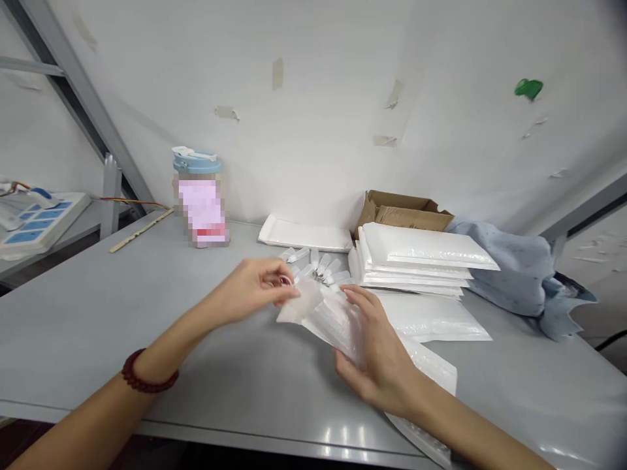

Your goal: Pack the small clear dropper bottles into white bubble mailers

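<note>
A white bubble mailer (336, 320) is held above the grey table, tilted, with its flap end toward the left. My right hand (375, 346) is closed around its right part, thumb below and fingers above. At the left end, my left hand (262, 287) pinches the edge of the mailer's flap (298, 301) between thumb and fingers. Just behind the mailer lie several small clear plastic bottles (323, 264) with white ends, partly hidden by it. Another bubble mailer (434, 365) lies under my right forearm at the table's front.
A stack of white bubble mailers (421, 248) stands at the right, before an open cardboard box (406, 209). One flat mailer (306, 234) lies by the wall. A blue-lidded cup (198, 196), a thin strip (142, 230), a power strip (42, 225) and bluish cloth (509, 267) are around.
</note>
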`<act>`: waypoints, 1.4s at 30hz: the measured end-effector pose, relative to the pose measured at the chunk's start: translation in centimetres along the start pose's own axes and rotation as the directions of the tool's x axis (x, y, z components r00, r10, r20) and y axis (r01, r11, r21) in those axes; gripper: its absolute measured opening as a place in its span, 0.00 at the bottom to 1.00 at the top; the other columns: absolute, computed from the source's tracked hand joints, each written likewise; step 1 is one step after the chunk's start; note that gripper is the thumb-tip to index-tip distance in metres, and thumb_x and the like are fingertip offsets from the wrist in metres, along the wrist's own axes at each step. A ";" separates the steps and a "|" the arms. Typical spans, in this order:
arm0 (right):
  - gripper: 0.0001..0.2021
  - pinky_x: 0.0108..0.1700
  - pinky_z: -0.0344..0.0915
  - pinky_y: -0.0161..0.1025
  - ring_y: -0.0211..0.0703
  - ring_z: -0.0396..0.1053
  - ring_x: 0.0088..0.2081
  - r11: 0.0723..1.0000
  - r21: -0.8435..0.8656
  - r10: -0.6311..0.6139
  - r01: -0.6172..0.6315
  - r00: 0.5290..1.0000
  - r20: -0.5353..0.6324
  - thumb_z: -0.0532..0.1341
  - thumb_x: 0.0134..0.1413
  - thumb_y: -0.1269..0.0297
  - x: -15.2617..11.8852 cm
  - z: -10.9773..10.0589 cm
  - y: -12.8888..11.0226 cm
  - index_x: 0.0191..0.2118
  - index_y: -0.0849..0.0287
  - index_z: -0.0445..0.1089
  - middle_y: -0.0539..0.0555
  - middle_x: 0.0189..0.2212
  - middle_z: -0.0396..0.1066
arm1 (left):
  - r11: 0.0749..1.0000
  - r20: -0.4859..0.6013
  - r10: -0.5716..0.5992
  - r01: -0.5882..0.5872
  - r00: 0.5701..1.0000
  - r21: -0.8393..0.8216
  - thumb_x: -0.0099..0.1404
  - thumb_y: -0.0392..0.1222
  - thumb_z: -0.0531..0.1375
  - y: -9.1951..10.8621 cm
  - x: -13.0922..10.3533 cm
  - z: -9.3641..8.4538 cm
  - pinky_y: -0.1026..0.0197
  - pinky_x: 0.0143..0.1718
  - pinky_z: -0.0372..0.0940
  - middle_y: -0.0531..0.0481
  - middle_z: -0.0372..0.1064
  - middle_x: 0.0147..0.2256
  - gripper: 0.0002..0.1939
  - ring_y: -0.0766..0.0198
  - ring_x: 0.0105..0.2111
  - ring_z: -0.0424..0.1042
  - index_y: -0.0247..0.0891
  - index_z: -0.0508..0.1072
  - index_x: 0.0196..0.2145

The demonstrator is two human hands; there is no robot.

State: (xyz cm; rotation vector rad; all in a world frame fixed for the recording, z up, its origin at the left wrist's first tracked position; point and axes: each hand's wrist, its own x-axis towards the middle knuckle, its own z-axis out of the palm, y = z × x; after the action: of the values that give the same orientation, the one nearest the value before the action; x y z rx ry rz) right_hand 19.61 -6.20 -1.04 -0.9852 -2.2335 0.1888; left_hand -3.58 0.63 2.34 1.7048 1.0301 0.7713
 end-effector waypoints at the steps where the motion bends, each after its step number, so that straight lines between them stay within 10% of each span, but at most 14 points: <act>1: 0.36 0.58 0.55 0.54 0.54 0.48 0.59 1.000 -0.006 0.015 -0.015 1.000 0.015 0.56 0.47 0.72 0.0 0.0 0.1 0.61 0.61 0.40 0.63 0.56 0.49 | 0.999 0.015 -0.007 0.007 1.000 0.038 0.54 0.43 0.64 -0.2 0.1 0.6 0.64 0.29 0.65 0.54 0.68 0.24 0.09 0.67 0.25 0.69 0.36 0.70 0.28; 18: 0.28 0.54 0.60 0.49 0.53 0.53 0.58 0.994 -0.060 0.101 -0.091 0.977 0.189 0.55 0.57 0.62 0.2 -0.8 -0.3 0.59 0.62 0.44 0.66 0.56 0.53 | 0.979 0.262 -0.135 0.169 0.955 -0.110 0.57 0.45 0.62 -1.9 1.0 2.1 0.62 0.34 0.64 0.53 0.69 0.25 0.10 0.66 0.27 0.68 0.35 0.71 0.31; 24: 0.19 0.30 0.60 0.37 0.39 0.63 0.26 0.932 -0.074 0.357 -0.354 0.865 0.353 0.42 0.65 0.59 1.4 -2.5 1.3 0.32 0.58 0.65 0.50 0.24 0.65 | 0.985 0.291 -0.132 0.159 0.948 -0.072 0.55 0.46 0.63 -2.0 1.0 1.5 0.61 0.35 0.64 0.53 0.70 0.25 0.10 0.65 0.28 0.68 0.37 0.74 0.30; 29: 0.11 0.27 0.54 0.33 0.35 0.60 0.25 0.885 0.044 0.399 -0.463 0.804 0.440 0.51 0.59 0.67 1.5 -3.0 2.5 0.27 0.59 0.66 0.48 0.22 0.65 | 0.985 0.308 -0.142 0.165 0.941 -0.048 0.54 0.44 0.63 -2.0 0.9 1.4 0.61 0.35 0.65 0.51 0.71 0.24 0.08 0.63 0.27 0.69 0.37 0.77 0.25; 42: 0.08 0.22 0.45 0.32 0.33 0.48 0.19 0.742 0.217 0.562 -0.635 0.764 0.317 0.50 0.58 0.66 1.4 -1.5 2.5 0.28 0.58 0.60 0.42 0.15 0.49 | 0.991 -0.055 -0.137 0.137 0.989 -0.011 0.55 0.50 0.62 -1.8 0.6 2.5 0.57 0.39 0.67 0.49 0.75 0.29 0.13 0.56 0.33 0.74 0.38 0.78 0.29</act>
State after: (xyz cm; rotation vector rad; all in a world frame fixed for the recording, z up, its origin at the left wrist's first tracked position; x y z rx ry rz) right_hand 21.36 -3.71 -0.14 -1.5389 -1.9051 0.9690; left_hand -1.69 0.51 -0.17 1.5957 1.1687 0.7361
